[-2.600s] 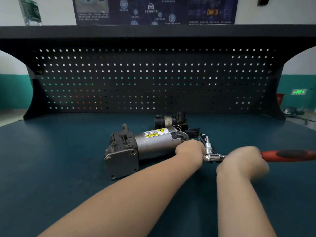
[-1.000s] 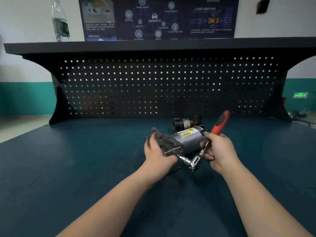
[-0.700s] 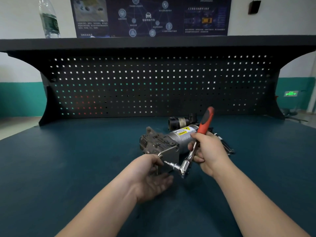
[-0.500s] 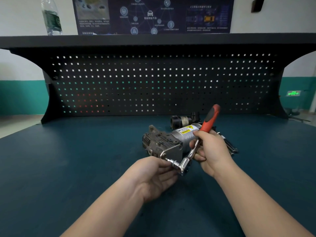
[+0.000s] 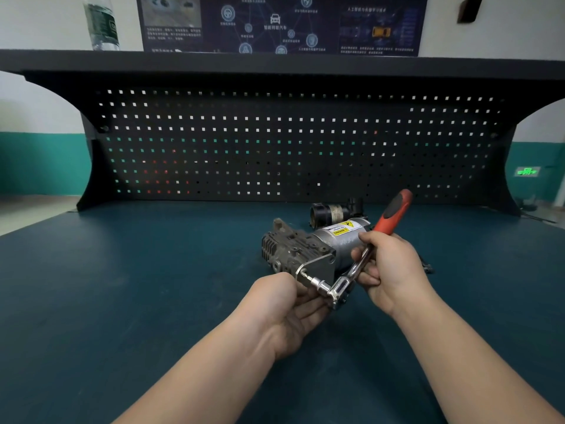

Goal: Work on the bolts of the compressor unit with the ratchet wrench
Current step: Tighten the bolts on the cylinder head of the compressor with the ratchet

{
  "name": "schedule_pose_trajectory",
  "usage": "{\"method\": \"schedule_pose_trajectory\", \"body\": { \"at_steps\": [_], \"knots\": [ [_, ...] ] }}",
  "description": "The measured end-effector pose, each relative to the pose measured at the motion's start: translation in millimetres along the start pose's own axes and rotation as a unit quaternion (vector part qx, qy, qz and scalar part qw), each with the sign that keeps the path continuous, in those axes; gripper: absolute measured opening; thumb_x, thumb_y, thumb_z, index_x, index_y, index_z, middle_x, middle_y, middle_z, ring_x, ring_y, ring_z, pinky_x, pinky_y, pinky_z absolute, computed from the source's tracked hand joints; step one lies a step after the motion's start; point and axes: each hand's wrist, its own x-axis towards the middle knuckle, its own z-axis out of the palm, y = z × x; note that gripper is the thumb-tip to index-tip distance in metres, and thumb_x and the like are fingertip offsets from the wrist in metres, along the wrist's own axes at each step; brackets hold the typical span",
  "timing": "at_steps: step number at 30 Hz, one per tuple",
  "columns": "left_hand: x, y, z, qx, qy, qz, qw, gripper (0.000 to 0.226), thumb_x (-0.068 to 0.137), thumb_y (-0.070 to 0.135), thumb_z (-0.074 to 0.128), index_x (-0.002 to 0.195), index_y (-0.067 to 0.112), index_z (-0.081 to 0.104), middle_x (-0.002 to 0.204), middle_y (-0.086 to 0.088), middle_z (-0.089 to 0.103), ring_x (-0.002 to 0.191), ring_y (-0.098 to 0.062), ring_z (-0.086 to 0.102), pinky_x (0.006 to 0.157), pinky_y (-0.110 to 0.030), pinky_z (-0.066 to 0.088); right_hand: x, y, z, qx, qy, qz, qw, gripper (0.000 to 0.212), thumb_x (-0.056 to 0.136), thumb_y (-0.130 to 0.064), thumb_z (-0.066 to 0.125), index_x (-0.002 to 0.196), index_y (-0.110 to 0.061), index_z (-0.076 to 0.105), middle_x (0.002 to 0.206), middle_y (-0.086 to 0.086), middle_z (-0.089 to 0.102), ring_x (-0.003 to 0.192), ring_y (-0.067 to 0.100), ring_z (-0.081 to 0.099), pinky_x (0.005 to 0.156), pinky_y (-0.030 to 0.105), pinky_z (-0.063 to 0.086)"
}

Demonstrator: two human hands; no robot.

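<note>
A person's 2 bare forearms reach forward over a dark teal workbench (image 5: pixel 128 301). A compressor unit (image 5: pixel 308 249) lies on its side on the bench, with a silver cylinder bearing a yellow warning label and a dark finned metal head at its left end. The right hand (image 5: pixel 388 264) grips the chrome shaft of a ratchet wrench (image 5: pixel 360 261), whose red and black handle angles up to the right. The wrench's socket meets a bolt (image 5: pixel 303 273) on the unit's near plate. The left hand (image 5: pixel 287 304), palm up, holds fingertips at the socket. Behind stand a black pegboard (image 5: pixel 275 142), a smaller black cylinder (image 5: pixel 331 212), and a plastic bottle (image 5: pixel 102 22) on the top shelf.
</note>
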Motion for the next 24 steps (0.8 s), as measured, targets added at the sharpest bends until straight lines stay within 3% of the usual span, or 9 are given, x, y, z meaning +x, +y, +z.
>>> {"method": "schedule_pose_trajectory", "body": {
  "at_steps": [3, 6, 9, 17, 20, 24],
  "knots": [
    [-2.7, -1.6, 1.7, -0.003, 0.001, 0.003, 1.000, 0.024, 0.087, -0.011, 0.029, 0.087, -0.005, 0.052, 0.066, -0.016, 0.062, 0.051, -0.024, 0.065, 0.052, -0.031, 0.052, 1.2, 0.6, -0.2, -0.004, 0.010, 0.004, 1.000, 0.018, 0.094, -0.004, 0.045, 0.079, -0.013, 0.041, 0.047, 0.008, 0.048, 0.022, 0.003, 0.033, 0.030, 0.008, 0.017],
    [-4.5, -5.0, 4.6, 0.007, -0.003, 0.000, 1.000, 0.023, 0.086, -0.013, 0.031, 0.086, -0.004, 0.053, 0.063, -0.015, 0.062, 0.051, -0.021, 0.065, 0.057, -0.030, 0.051, 1.3, 0.7, -1.5, -0.010, 0.014, 0.003, 1.000, 0.018, 0.094, -0.004, 0.044, 0.079, -0.013, 0.040, 0.058, 0.011, 0.045, 0.022, 0.002, 0.033, 0.028, 0.009, 0.016],
    [-4.4, -6.7, 5.7, 0.013, -0.003, -0.006, 1.000, 0.025, 0.088, -0.013, 0.033, 0.083, -0.004, 0.056, 0.068, -0.015, 0.063, 0.066, -0.023, 0.063, 0.064, -0.029, 0.050, 0.7, 0.5, -1.6, -0.015, 0.016, -0.005, 1.000, 0.019, 0.094, -0.003, 0.043, 0.079, -0.013, 0.039, 0.062, 0.011, 0.044, 0.022, 0.002, 0.033, 0.029, 0.007, 0.016],
    [-0.7, -8.3, 4.6, 0.012, -0.014, -0.027, 0.999, 0.042, 0.089, -0.015, 0.029, 0.120, -0.007, 0.056, 0.094, -0.017, 0.062, 0.073, -0.024, 0.060, 0.063, -0.030, 0.049, -4.2, -1.7, 1.7, -0.010, 0.015, -0.016, 1.000, 0.020, 0.094, -0.004, 0.044, 0.078, -0.013, 0.040, 0.059, 0.011, 0.044, 0.022, 0.002, 0.033, 0.028, 0.008, 0.016],
    [1.8, -8.5, 3.8, 0.011, -0.012, -0.025, 1.000, 0.043, 0.088, -0.015, 0.029, 0.120, -0.006, 0.057, 0.097, -0.017, 0.063, 0.073, -0.023, 0.061, 0.062, -0.029, 0.049, -4.0, -1.8, 1.9, -0.005, 0.020, -0.012, 1.000, 0.019, 0.094, -0.004, 0.044, 0.078, -0.013, 0.040, 0.060, 0.011, 0.044, 0.022, 0.002, 0.033, 0.028, 0.009, 0.016],
    [2.8, -9.3, 3.8, 0.010, -0.008, -0.015, 1.000, 0.036, 0.090, -0.011, 0.030, 0.106, -0.004, 0.061, 0.083, -0.015, 0.063, 0.070, -0.024, 0.060, 0.064, -0.030, 0.050, -2.8, -0.2, 1.2, -0.005, 0.030, -0.004, 1.000, 0.018, 0.094, -0.004, 0.045, 0.079, -0.013, 0.040, 0.059, 0.011, 0.045, 0.022, 0.002, 0.033, 0.029, 0.008, 0.016]
  ]
}}
